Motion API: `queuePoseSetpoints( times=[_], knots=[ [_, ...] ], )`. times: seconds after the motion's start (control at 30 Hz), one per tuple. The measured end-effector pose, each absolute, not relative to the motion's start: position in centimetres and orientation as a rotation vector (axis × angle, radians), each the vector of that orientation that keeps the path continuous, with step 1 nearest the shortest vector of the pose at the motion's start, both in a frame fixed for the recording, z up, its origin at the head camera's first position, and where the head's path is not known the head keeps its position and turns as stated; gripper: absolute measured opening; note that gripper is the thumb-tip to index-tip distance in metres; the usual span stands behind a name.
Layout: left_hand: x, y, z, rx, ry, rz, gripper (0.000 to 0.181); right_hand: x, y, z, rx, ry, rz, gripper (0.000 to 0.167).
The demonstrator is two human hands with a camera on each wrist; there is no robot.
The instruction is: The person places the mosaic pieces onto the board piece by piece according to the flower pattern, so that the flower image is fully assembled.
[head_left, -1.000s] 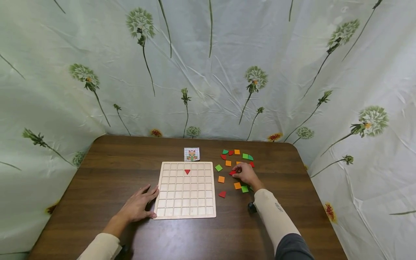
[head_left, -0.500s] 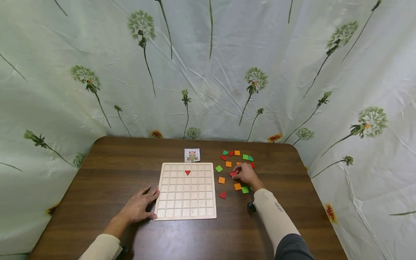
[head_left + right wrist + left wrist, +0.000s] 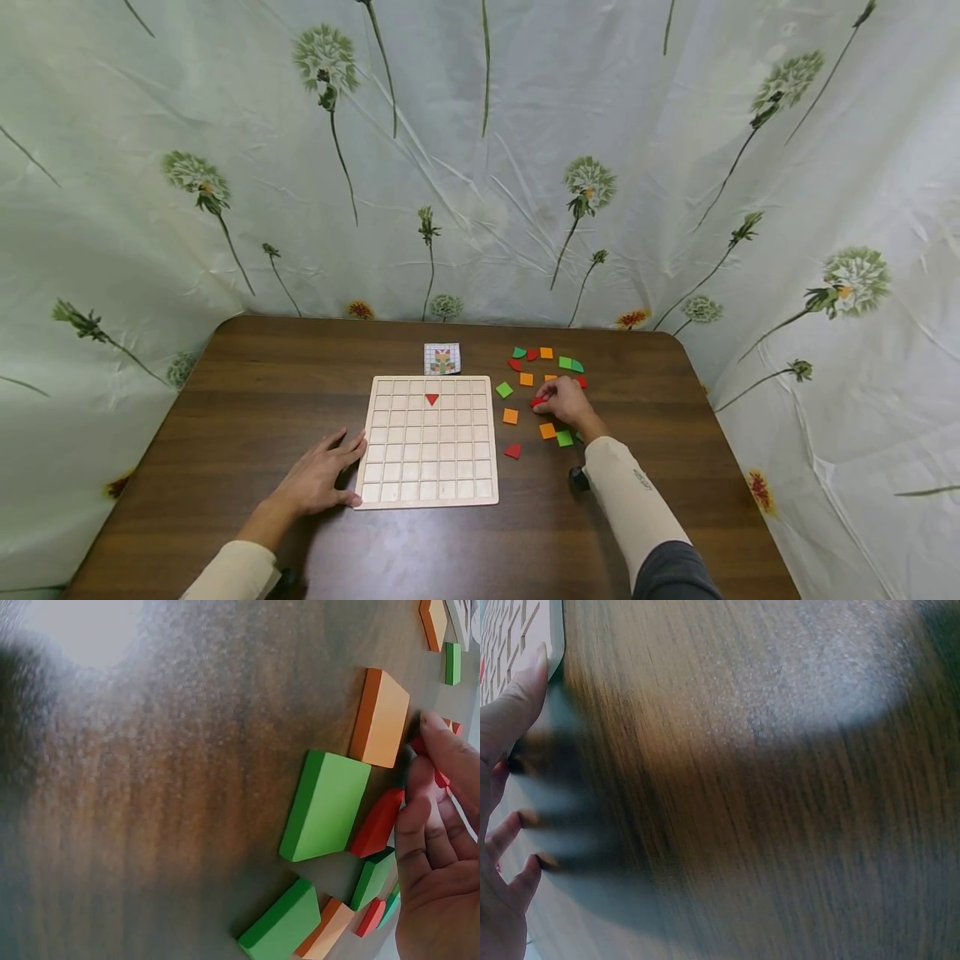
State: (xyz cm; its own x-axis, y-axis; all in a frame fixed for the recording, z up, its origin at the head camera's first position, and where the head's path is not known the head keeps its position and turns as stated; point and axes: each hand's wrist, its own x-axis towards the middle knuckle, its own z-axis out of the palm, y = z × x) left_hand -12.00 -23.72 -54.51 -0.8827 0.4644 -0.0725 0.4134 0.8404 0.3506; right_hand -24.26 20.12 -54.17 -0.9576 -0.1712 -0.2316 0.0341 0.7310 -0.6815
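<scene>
A square wooden grid board (image 3: 429, 448) lies on the table with a red triangle tile (image 3: 432, 400) in its upper part. My left hand (image 3: 315, 477) rests at the board's left side, fingers spread. In the left wrist view its thumb (image 3: 526, 690) lies on the board's corner. To the right of the board, my right hand (image 3: 567, 402) pinches a small red tile (image 3: 537, 402) between thumb and fingertips, low among the scattered tiles. The fingers partly cover that tile, so its full shape is hidden.
Several orange, green and red tiles lie around my right hand, among them an orange square (image 3: 511, 416), a green square (image 3: 504, 389) and a red tile (image 3: 513, 451). A printed pattern card (image 3: 442, 359) lies behind the board. A floral curtain (image 3: 480, 167) hangs behind the table.
Very little differs. My right hand keeps its pinch on the red tile at nearly the same spot, and my left hand stays at the board's edge. The head view shifts slightly.
</scene>
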Motion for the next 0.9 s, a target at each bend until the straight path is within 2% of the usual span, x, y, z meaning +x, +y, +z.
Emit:
queuePoseSetpoints(
  times=[0.27,0.67,0.9],
  knots=[
    [-12.0,-23.8,-54.5,0.662,2.856,0.485,0.090,-24.2,19.7,-54.2,-0.093,2.624,-1.135,0.007],
    [-12.0,-23.7,-54.4,0.648,2.853,0.483,0.090,-23.6,18.0,-54.1,-0.029,2.474,-1.465,0.010],
    [-11.9,-23.7,-54.4,0.637,2.836,0.500,0.090,-23.6,16.1,-54.3,0.001,2.475,-1.484,0.011]
  ],
)
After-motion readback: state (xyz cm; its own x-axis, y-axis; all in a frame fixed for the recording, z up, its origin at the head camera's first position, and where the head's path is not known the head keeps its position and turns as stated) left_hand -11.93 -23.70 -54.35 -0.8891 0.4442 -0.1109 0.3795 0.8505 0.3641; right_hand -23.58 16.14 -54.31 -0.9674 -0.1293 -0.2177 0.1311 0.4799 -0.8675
